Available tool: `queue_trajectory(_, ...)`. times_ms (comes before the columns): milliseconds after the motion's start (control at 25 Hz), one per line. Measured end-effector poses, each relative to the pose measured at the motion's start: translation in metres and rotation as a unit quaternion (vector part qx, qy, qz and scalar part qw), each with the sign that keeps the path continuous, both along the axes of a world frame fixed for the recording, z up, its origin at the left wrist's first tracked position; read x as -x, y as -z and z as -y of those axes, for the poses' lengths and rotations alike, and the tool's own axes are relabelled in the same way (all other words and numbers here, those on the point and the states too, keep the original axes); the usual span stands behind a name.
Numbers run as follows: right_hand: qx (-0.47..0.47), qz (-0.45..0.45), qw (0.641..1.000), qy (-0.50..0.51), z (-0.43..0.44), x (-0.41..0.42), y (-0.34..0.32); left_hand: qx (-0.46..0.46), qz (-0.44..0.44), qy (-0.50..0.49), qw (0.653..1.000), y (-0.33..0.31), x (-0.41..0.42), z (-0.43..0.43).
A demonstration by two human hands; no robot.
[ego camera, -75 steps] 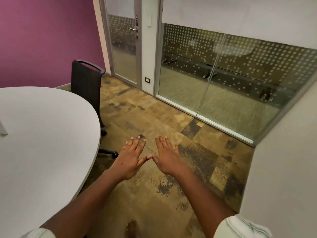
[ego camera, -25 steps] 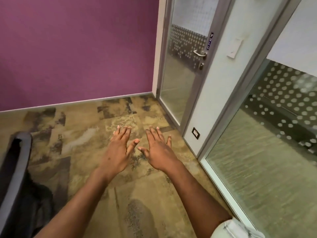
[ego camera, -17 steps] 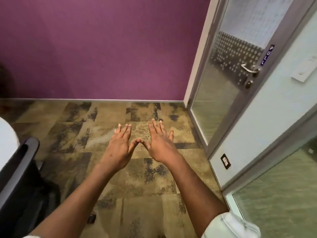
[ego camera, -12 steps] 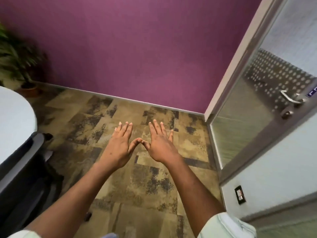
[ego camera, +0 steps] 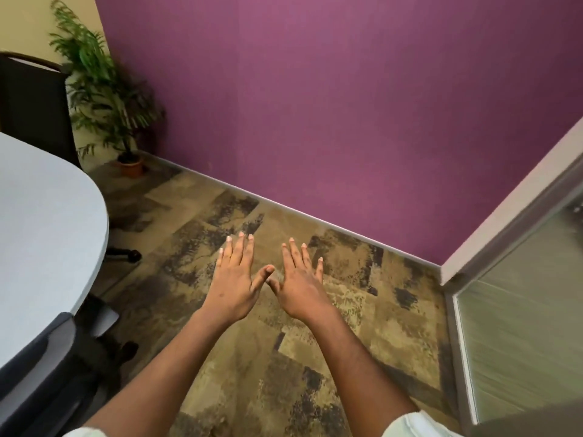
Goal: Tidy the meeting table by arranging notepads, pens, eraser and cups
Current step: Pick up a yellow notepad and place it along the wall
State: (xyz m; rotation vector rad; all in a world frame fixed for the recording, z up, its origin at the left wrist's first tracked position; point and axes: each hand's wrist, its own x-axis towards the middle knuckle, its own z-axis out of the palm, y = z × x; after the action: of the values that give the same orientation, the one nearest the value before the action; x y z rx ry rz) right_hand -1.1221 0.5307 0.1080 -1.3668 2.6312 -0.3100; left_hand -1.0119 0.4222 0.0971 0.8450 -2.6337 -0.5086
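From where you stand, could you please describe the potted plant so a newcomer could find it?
Follow the purple wall to its left end. In that corner, right of the black chair, stands the potted plant. It alone is green and leafy, in a terracotta pot.

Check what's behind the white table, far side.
A black chair back rises behind the white table, with a potted plant beside it in the corner, against the purple wall. The tabletop hides the chair's seat and legs.
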Motion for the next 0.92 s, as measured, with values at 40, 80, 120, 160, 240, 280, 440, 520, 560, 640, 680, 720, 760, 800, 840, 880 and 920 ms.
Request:
queue_trajectory(40,-0.004,0.008,1.0,-0.003,0.027,0.022,-0.003,-0.017,0.0,-0.002,1.0,-0.003,0.021,0.025)
queue_trajectory(80,-0.006,0.004,1.0,-0.003,0.027,0.025,-0.006,-0.011,0.002,0.005,1.0,-0.003,0.024,0.024)
queue_trajectory(120,-0.002,-0.001,1.0,-0.009,0.049,0.04,-0.007,-0.014,0.008,0.003,1.0,-0.003,0.038,0.044)
queue_trajectory(160,0.003,0.003,1.0,-0.012,0.077,0.058,-0.006,-0.028,0.008,-0.003,1.0,-0.005,0.056,0.07)
queue_trajectory(240,-0.004,0.012,1.0,-0.024,0.121,0.08,-0.007,-0.03,0.013,-0.026,0.999,-0.005,0.078,0.109)
queue_trajectory(280,-0.006,0.01,0.999,-0.031,0.138,0.089,-0.004,-0.025,0.015,-0.04,0.999,-0.004,0.086,0.125)
queue_trajectory(440,-0.001,0.027,0.996,-0.08,0.208,0.125,0.006,-0.014,0.03,-0.072,0.997,0.007,0.109,0.185)
queue_trajectory(520,0.0,0.022,0.993,-0.114,0.257,0.147,0.018,-0.023,0.032,-0.117,0.992,0.016,0.119,0.222)
queue_trajectory(560,0.003,0.024,0.994,-0.109,0.261,0.15,0.016,-0.02,0.043,-0.112,0.993,0.015,0.12,0.226)
queue_trajectory(640,0.014,0.035,0.986,-0.161,0.317,0.173,0.021,-0.027,0.055,-0.169,0.984,0.023,0.133,0.264)
queue_trajectory(680,0.011,0.032,0.984,-0.177,0.336,0.182,0.024,-0.032,0.051,-0.196,0.979,0.025,0.14,0.277)
queue_trajectory(720,0.01,0.027,0.977,-0.209,0.369,0.193,0.024,-0.035,0.051,-0.226,0.972,0.023,0.147,0.299)
queue_trajectory(760,0.014,0.02,0.977,-0.211,0.375,0.194,0.022,-0.026,0.058,-0.223,0.973,0.021,0.145,0.306)
queue_trajectory(800,0.009,0.022,0.971,-0.236,0.399,0.201,0.015,-0.021,0.063,-0.241,0.968,0.018,0.15,0.322)
queue_trajectory(840,0.007,0.029,0.963,-0.268,0.423,0.208,0.014,-0.029,0.065,-0.272,0.96,0.017,0.156,0.337)
queue_trajectory(880,0.008,0.025,0.957,-0.288,0.44,0.214,0.014,-0.028,0.058,-0.296,0.953,0.018,0.161,0.349)
queue_trajectory(920,0.007,0.028,0.949,-0.315,0.468,0.221,0.01,-0.031,0.055,-0.321,0.945,0.015,0.167,0.367)
